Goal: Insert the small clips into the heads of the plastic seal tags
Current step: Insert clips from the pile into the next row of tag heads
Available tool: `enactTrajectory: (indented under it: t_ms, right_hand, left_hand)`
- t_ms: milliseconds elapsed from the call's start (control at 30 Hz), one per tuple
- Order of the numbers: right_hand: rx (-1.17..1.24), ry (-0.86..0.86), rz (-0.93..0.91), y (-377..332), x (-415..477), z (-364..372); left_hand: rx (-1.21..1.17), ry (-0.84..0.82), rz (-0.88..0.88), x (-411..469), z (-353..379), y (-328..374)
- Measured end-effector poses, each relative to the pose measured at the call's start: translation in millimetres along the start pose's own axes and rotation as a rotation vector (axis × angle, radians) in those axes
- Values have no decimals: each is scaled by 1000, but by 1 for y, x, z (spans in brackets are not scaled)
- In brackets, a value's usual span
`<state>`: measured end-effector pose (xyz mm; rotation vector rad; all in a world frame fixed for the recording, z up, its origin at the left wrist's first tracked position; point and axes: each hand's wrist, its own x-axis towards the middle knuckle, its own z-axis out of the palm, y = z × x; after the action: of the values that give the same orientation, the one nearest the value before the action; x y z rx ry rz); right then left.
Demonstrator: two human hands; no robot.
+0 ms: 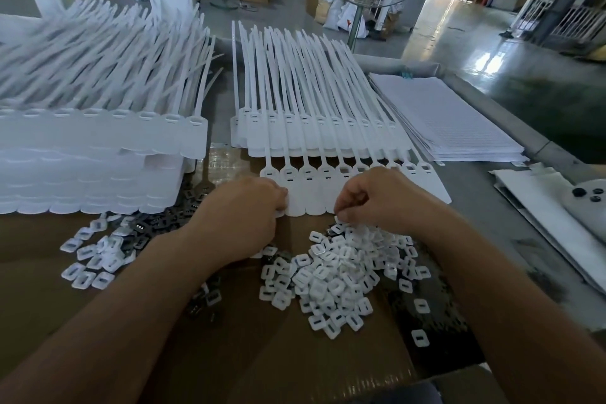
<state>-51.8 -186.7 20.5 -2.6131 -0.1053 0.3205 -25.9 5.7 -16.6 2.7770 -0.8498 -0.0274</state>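
Note:
A strip of joined white seal tags point(314, 188) lies flat in front of me, its heads in a row and the tails pointing away. My left hand point(242, 216) rests with curled fingers on the strip's near left edge. My right hand point(370, 197) hovers over a heap of small white clips point(341, 275), its fingertips pinching at the top of the heap; a clip between them cannot be made out. More white clips point(91, 259) and dark metal inserts point(144, 226) lie to the left.
A tall stack of tag strips point(98, 154) stands at the left, another layer of strips point(311, 131) behind the working strip. Folded white bags point(449, 118) lie at the right. The table's right edge drops to a shiny floor.

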Motion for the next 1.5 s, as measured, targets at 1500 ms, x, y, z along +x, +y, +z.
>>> enactTrajectory:
  t_ms: [1500]
  right_hand:
    - [97, 432, 74, 36, 56, 9]
  left_hand:
    - [18, -56, -10, 1, -1, 1]
